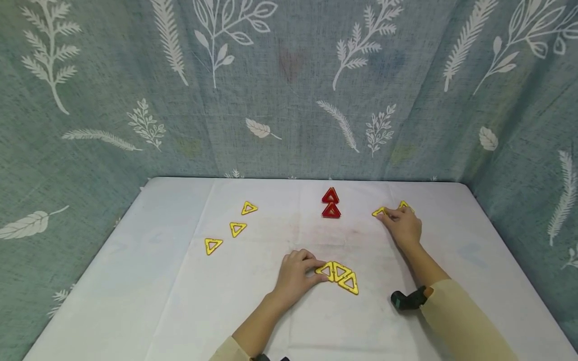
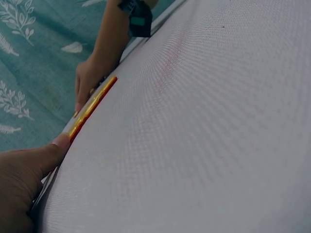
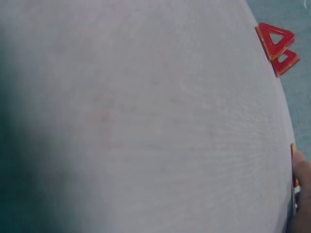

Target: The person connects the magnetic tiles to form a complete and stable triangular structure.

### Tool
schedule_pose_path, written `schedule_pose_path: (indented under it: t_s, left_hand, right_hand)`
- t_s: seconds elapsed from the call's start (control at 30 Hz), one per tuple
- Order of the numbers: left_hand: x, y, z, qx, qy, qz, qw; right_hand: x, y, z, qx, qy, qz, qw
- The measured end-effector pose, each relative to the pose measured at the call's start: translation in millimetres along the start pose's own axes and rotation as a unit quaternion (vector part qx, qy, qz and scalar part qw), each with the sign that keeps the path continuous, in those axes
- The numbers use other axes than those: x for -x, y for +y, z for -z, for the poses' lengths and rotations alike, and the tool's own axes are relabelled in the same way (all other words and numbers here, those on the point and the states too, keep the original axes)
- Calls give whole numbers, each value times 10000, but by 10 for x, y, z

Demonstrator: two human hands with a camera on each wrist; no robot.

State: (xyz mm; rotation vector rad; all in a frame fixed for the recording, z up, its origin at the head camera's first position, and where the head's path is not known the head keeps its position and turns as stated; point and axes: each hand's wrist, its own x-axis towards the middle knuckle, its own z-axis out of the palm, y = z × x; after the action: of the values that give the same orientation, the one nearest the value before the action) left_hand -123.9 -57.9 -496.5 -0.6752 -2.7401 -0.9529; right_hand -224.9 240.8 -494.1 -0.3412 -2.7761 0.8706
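Note:
In the head view my left hand (image 1: 293, 276) pinches the left end of a joined fan of three yellow magnetic triangle tiles (image 1: 346, 273), thumb in front and fingers behind. The left wrist view catches the tiles edge-on as a yellow and red strip (image 2: 93, 107) at the thumb tip. Farther back on the right, my right hand (image 1: 405, 228) pinches a single yellow triangle tile (image 1: 377, 210) between thumb and fingers. Another yellow triangle tile (image 1: 403, 202) shows just behind that hand, partly covered by it. In the right wrist view only the thumb (image 3: 302, 170) appears, against a tile edge.
Two red triangle tiles (image 1: 331, 216) lie point to base at the back middle of the white-covered table (image 1: 180, 321). Three loose yellow triangle tiles (image 1: 238, 224) are spread over the left half. A leaf-patterned curtain (image 1: 289, 100) surrounds the back and sides.

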Motion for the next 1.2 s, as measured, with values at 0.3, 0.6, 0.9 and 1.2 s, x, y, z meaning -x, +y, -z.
schedule_pose_path:
  t_s: [0.3,0.6,0.9,1.2]
  left_hand:
    - [-4,0,14,80,-12,-8,10000]
    - [-1,-25,-5,173,9,-104,9998]
    - [-10,-24,8,142,-36,-252,9996]
    - [-16,-41,7,146,-108,-422,9989]
  right_hand:
    - [63,36,16,-506,-309,652,9961]
    - [110,75,67,-751,-839,1140,9871]
    - [210,62,125,-1064,-1303,1661,9717]
    - [317,50,132,-1419,-1894,2175,9469]
